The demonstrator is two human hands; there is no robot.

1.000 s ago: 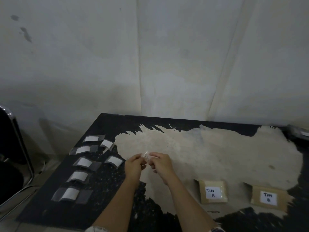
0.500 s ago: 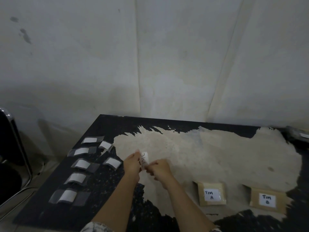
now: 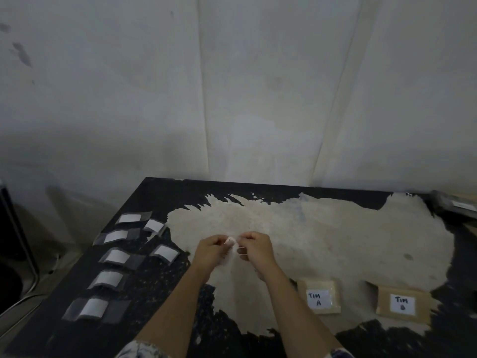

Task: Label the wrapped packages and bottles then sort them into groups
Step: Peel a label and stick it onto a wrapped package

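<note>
A stained pale wall rises behind a black table whose top is worn through to a broad pale patch, where a person is at work on labelling. Two brown wrapped parcels lie flat near the front edge on the person's right, well apart from each other. The left package carries a white label reading "TIM A", and the right package carries one reading "TIM" over a letter that looks like B. Along the table's left side lie seven blank labels, each a white slip on a strip of clear tape, set in two loose columns on the dark surface. No bottle shows in the view. Over the middle of the table the left hand and the right hand meet with fingers curled, each pinching an edge of a small white slip between thumb and fingertip. Whether anything is written on it cannot be made out. The step in hand appears to be readying another label, probably by freeing its tape or backing, and the sorting is not yet begun beyond the two marked parcels. The next move would call for an item to receive the label, since nothing unlabelled is in view. The slip must also be kept flat so the tape does not fold onto itself.
</note>
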